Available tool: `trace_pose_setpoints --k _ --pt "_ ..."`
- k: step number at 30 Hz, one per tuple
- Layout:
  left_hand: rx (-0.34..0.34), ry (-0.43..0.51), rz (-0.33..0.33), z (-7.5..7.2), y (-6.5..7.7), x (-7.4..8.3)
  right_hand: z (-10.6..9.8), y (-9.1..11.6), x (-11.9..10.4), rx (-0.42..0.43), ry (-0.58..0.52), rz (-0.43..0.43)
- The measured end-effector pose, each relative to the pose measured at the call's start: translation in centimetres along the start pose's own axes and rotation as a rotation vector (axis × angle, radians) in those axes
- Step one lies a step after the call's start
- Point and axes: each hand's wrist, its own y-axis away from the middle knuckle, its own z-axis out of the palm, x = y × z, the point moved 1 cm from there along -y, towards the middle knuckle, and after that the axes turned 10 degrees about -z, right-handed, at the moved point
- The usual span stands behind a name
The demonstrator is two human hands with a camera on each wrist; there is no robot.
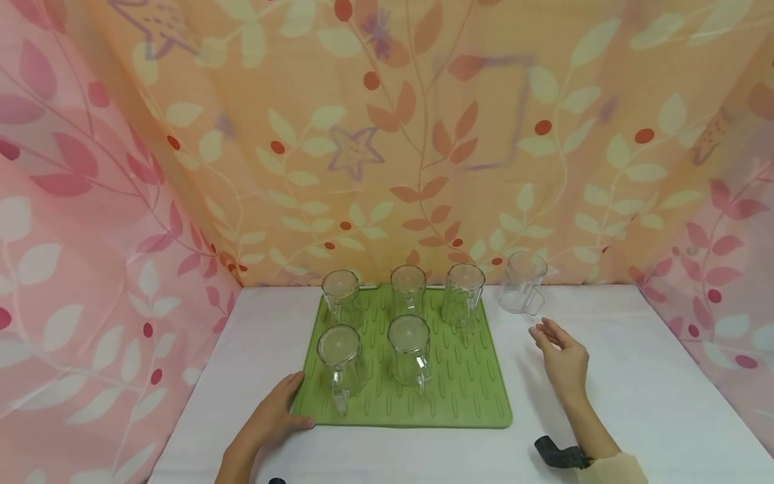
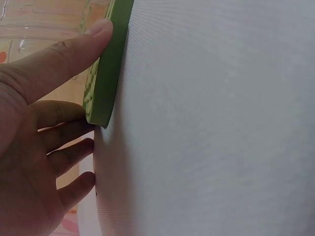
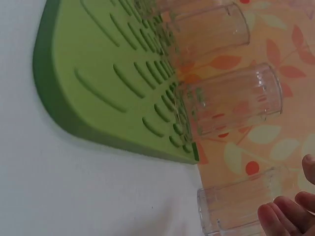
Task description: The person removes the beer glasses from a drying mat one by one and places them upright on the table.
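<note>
My left hand (image 1: pixel 275 410) rests at the front left corner of a green ridged drying mat (image 1: pixel 465 403). Its thumb touches the front edge and its fingers lie along the left side. Several clear glass mugs stand on the mat, among them a front left mug (image 1: pixel 340 356) and a front middle mug (image 1: pixel 410 353). Off the mat, at the back right, a separate glass mug (image 1: pixel 525 279) stands on the white table. Just in front of its handle is my right hand (image 1: pixel 565 359), fingers bent and holding nothing; in the right wrist view thumb and fingertips are apart.
The white-covered table (image 1: pixel 629 376) reaches back to an orange leaf-patterned curtain (image 1: pixel 393 134). Pink patterned cloth (image 1: pixel 72 269) closes in the sides. Three more mugs line the mat's back edge, including the back right mug (image 1: pixel 464 296).
</note>
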Motion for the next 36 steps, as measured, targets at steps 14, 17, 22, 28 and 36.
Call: trace_pose_setpoints --k 14,17,22,28,36 --pt "-0.030 -0.014 -0.048 0.2 -0.6 -0.1 1.4 2.2 -2.7 -0.099 -0.119 0.011" --pt "-0.030 -0.017 -0.040 0.2 -0.6 -0.1 1.7 2.5 -3.2 -0.117 -0.136 -0.004" --pt "-0.029 -0.014 -0.020 -0.2 -0.2 -0.1 2.3 3.2 -4.2 -0.162 -0.153 -0.030" --pt "-0.029 -0.013 -0.022 -0.1 0.0 -0.3 3.2 4.6 -4.9 -0.239 -0.144 -0.073" --pt "-0.029 -0.012 -0.041 -0.1 0.1 0.0 4.9 6.4 -5.8 -0.329 -0.246 -0.130"
